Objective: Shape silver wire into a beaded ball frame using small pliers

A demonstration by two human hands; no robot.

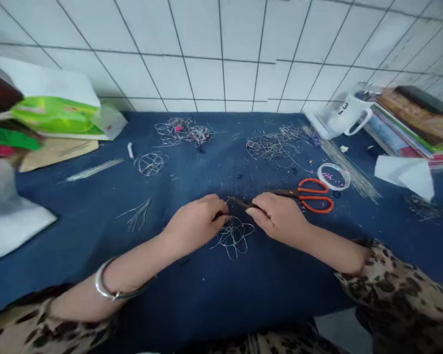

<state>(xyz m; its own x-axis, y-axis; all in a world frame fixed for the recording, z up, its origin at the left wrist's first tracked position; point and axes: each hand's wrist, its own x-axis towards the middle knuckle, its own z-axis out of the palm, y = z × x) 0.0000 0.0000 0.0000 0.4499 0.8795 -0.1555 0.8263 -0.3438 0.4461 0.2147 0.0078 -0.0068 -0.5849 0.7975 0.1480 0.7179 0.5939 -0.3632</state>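
I am watching my left hand [195,223] pinching the looped silver wire tangle [233,237] lying on the dark blue cloth-covered table [192,290], while my right hand [278,216] is gripping a thin dark tool [241,202] above it; orange-handled steel scissors [312,195] are lying just beyond.

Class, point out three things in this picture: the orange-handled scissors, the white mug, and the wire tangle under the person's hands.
orange-handled scissors [315,195], head view, on the orange handle loops.
white mug [346,115], head view, on its side wall.
wire tangle [233,237], head view, on the looped wires between the hands.
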